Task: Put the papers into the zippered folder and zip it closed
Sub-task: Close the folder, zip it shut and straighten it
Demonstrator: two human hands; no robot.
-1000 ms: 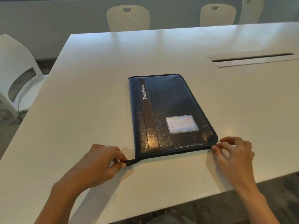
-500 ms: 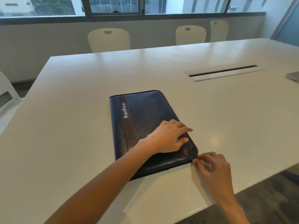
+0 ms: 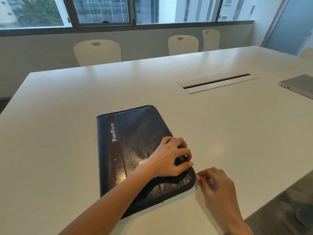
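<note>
R hand is sitting at the near R corner of the zippered folder, thumb and forefinger tips pinched together right at the folder's edge; whether a zipper pull is between them is too small to tell. L hand is lying palm down on the folder's cover near that same corner, fingers curled over the R edge, pressing w/o clamping anything.

Folder is lying flat and closed, dark blue w/ a leather-like grain, a brown strip running lengthwise near its L side w/ "PortFolio" printed in white. Near edge is bulging a little under the L forearm.

It's resting on a big white table, close to the near edge. A long cable slot is sitting further back to the R, and a closed grey laptop at the far R edge. White chairs are lining the far side, windows behind them.
</note>
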